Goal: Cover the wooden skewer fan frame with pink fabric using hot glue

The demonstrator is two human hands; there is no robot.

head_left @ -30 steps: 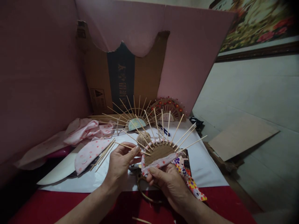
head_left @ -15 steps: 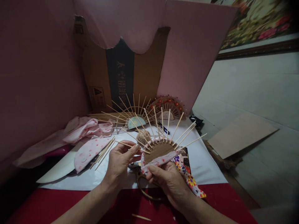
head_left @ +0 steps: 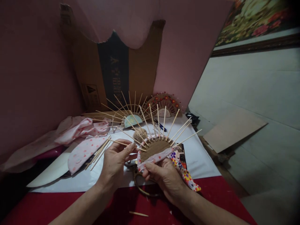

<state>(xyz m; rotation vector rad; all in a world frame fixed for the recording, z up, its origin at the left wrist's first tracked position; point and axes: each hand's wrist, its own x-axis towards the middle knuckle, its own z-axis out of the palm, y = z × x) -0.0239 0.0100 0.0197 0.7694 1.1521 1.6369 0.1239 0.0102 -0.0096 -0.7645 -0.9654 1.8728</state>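
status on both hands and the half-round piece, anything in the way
Left hand pinching one thin stick. Right hand gripping cloth-edged cardboard piece, lower edge. Scissors-like tool beneath, not visibly blocking.

Left of the left hand [head_left: 113,162], loose sticks [head_left: 99,153] are laid; a panel [head_left: 156,148] is held between it and the right hand [head_left: 166,176]; a twine ball [head_left: 140,134] is set beyond both
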